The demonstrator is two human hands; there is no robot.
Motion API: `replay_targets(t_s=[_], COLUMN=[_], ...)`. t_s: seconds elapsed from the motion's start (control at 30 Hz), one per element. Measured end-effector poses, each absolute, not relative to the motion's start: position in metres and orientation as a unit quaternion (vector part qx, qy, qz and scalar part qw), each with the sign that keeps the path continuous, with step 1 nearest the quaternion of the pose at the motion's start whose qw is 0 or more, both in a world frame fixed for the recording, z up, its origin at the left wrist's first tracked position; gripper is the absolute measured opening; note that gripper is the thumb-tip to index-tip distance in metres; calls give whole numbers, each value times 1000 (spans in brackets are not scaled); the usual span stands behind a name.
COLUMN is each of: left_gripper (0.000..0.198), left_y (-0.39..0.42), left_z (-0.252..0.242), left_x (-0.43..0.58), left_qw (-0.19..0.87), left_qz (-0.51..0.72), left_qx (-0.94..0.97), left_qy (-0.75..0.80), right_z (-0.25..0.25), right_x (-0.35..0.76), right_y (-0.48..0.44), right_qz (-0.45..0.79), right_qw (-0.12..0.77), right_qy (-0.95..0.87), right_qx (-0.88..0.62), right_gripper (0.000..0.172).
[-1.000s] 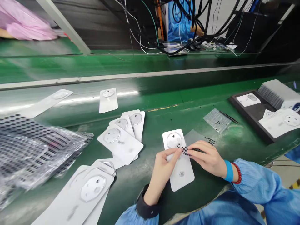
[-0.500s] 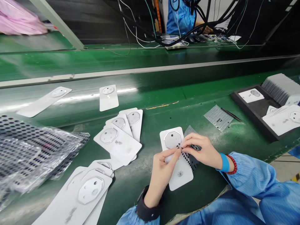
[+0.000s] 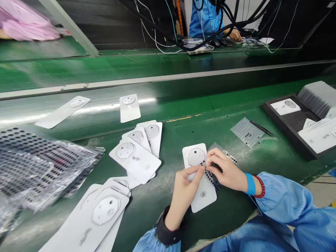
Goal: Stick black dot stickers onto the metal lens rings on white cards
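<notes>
Little changes | our right hand (image 3: 225, 171) curls closed, pinching the dotted film (image 3: 213, 178) | our left hand (image 3: 183, 197) grips the white card (image 3: 203, 196)

Dotted sheet shifts, right hand lifts
The person's right hand (image 3: 225, 171) has drawn up the white plastic card (image 3: 203, 194), and the clear sheet of black dots (image 3: 212, 178) now trails down across the card's edge.
</notes>
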State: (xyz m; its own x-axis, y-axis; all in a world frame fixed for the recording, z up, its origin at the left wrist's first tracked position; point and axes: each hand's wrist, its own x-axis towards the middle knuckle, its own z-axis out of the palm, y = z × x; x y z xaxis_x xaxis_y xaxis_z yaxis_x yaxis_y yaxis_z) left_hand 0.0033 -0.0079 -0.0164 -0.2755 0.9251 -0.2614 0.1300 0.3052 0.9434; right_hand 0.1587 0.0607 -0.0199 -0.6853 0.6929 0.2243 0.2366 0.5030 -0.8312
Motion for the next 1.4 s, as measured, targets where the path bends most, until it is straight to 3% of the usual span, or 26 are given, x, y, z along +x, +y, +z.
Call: replay_targets(t_s=[0.1,0.17,0.27,0.33,0.47,0.53,0.6,0.67,0.77,0.93,1.1,1.4], left_gripper=[33,38,71,83,86,79,60,41,29,25,22,22], left_y=[-8,-10,-15,-19,-28,-32,-35,-37,-38,-39,-37,-33], left_z=[-13,-11,-6,-4,-3,-3,-1,0,0,-1,2,12], left_x=[-4,-9,-9,-3,15,20,21,19,17,16,15,19], left_qw=[398,293,144,177,365,406,431,441,430,418,391,351], left_qz=[429,465,560,589,565,555,545,543,558,570,589,592], left_qx=[390,372,336,332,354,366,376,380,385,401,392,349], left_qy=[711,748,743,715,649,627,614,606,596,583,589,636], right_z=[-28,-33,-31,-20,6,11,10,8,6,4,0,7], right_x=[161,163,164,163,152,147,144,143,144,148,154,153], right_y=[63,64,65,63,55,51,49,48,49,51,50,48], right_qz=[417,416,411,398,362,340,314,295,270,195,112,252], right_qw=[270,261,269,307,380,394,402,410,421,425,415,453], right_qy=[-816,-817,-814,-806,-803,-808,-813,-818,-827,-853,-883,-836], right_qx=[-297,-303,-309,-313,-283,-276,-280,-276,-257,-233,-186,-180], right_gripper=[15,16,16,14,11,10,10,8,9,12,25,34])
